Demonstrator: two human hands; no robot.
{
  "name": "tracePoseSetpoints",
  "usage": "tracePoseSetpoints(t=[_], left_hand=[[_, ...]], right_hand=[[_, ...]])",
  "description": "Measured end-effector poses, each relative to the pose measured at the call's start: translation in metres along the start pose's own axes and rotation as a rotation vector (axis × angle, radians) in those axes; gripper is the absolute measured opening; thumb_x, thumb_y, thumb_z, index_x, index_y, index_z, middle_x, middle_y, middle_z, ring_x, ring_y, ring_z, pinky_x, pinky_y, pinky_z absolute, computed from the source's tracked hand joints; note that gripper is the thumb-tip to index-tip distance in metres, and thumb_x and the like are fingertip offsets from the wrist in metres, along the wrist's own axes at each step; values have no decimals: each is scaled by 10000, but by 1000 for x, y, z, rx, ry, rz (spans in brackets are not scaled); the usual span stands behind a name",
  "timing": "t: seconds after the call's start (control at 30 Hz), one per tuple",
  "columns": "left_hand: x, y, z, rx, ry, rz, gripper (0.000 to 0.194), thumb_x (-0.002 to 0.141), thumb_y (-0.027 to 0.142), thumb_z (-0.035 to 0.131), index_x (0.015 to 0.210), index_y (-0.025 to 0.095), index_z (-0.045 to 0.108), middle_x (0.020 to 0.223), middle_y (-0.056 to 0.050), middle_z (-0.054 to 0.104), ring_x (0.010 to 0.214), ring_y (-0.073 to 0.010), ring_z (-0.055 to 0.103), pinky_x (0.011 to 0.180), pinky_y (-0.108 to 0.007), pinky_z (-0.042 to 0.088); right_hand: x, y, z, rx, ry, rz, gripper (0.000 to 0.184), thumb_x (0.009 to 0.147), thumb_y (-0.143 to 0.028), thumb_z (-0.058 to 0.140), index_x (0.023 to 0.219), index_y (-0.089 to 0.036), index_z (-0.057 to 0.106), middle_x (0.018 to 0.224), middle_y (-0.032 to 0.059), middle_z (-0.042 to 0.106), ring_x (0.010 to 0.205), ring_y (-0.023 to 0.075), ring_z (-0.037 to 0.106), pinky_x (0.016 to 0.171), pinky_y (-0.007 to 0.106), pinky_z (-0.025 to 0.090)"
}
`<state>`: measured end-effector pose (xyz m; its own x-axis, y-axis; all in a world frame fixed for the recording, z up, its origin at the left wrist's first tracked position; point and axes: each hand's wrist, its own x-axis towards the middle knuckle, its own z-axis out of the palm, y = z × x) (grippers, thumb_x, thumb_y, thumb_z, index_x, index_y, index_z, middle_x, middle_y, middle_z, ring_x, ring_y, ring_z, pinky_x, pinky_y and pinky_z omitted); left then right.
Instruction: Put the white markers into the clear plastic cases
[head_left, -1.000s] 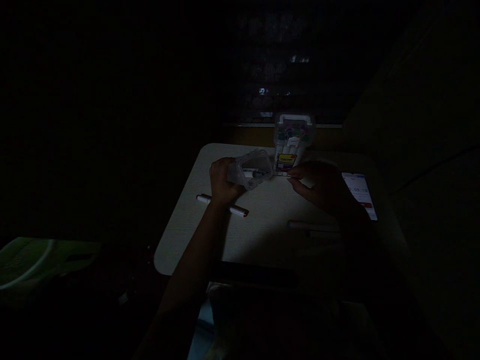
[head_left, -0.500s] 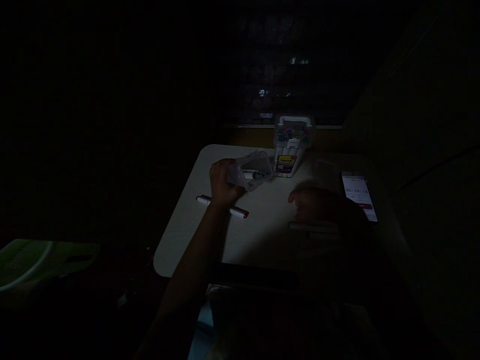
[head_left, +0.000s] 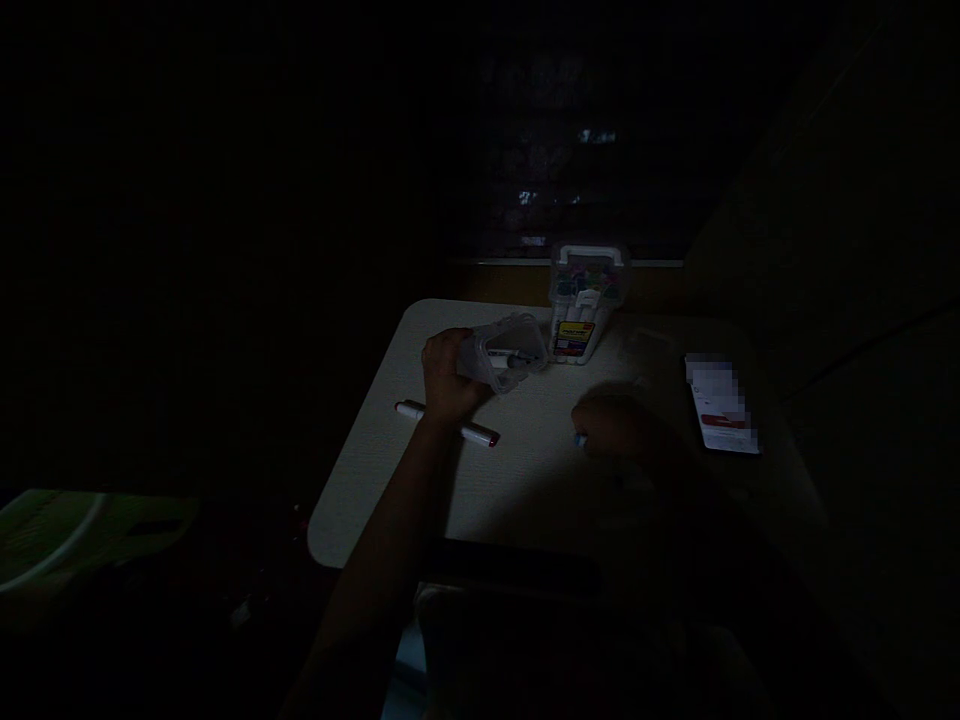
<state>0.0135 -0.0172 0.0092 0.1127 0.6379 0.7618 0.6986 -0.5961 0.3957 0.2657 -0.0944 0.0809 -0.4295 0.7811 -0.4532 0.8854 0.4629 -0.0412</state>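
The scene is very dark. My left hand [head_left: 448, 375] is closed around a clear plastic case [head_left: 504, 353] lying on its side on the pale table [head_left: 517, 470], with a marker inside it. A white marker with a red tip [head_left: 447, 423] lies on the table just under that hand. My right hand [head_left: 619, 428] is low over the table, fingers closed on a marker with a blue tip [head_left: 580, 439]. A second clear marker box [head_left: 581, 305], upright and full of markers, stands at the far edge.
A lit phone [head_left: 721, 403] lies at the table's right side. A green object [head_left: 67, 535] sits in the dark at the lower left. A dark strip runs along the table's near edge. The surroundings are black.
My right hand has pulled back from the upright marker box down to the table and closed on a blue-tipped marker that lay there. My left hand keeps hold of the clear case.
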Motion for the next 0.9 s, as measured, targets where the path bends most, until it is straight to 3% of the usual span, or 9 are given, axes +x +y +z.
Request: tracePoseSetpoints(t=[0.1, 0.23, 0.43, 0.73, 0.9], left_hand=[[0, 0, 0, -7, -7, 3, 586, 647, 509, 692, 1131, 225, 523, 1092, -93, 615, 1007, -295, 566, 856, -453, 436], [0, -1, -1, 19, -32, -22, 638, 612, 508, 724, 1145, 227, 516, 1116, -91, 609, 1029, -295, 559, 877, -452, 436], [0, -2, 0, 16, -29, -28, 635, 610, 508, 722, 1140, 226, 516, 1109, -94, 611, 1037, -303, 563, 891, -447, 432], [-1, 2, -1, 49, -61, -69, 638, 618, 526, 710, 1150, 230, 520, 1130, -94, 603, 1056, -300, 551, 904, -449, 433], [-1, 1, 0, 33, -43, -60, 638, 620, 510, 710, 1156, 223, 515, 1126, -96, 597, 1060, -303, 553, 908, -457, 428]], right_hand=[[-4, 6, -6, 34, 75, 12, 239, 789, -220, 556, 985, -155, 677, 1001, 100, 708, 880, 218, 654, 653, 262, 412], [-14, 12, -19, 176, 266, 5, 223, 800, -219, 525, 960, -158, 668, 955, 86, 702, 851, 197, 635, 667, 262, 396], [-27, 14, -30, 304, 587, -45, 246, 828, -248, 552, 1014, -138, 671, 987, 108, 702, 900, 213, 645, 761, 299, 461], [-50, 10, -42, 386, 935, -59, 231, 852, -310, 578, 1018, -195, 690, 953, 57, 721, 783, 176, 665, 719, 314, 537], [-61, 11, -46, 375, 1124, -90, 287, 863, -308, 603, 1134, -233, 660, 954, 35, 711, 805, 169, 666, 724, 306, 554]])
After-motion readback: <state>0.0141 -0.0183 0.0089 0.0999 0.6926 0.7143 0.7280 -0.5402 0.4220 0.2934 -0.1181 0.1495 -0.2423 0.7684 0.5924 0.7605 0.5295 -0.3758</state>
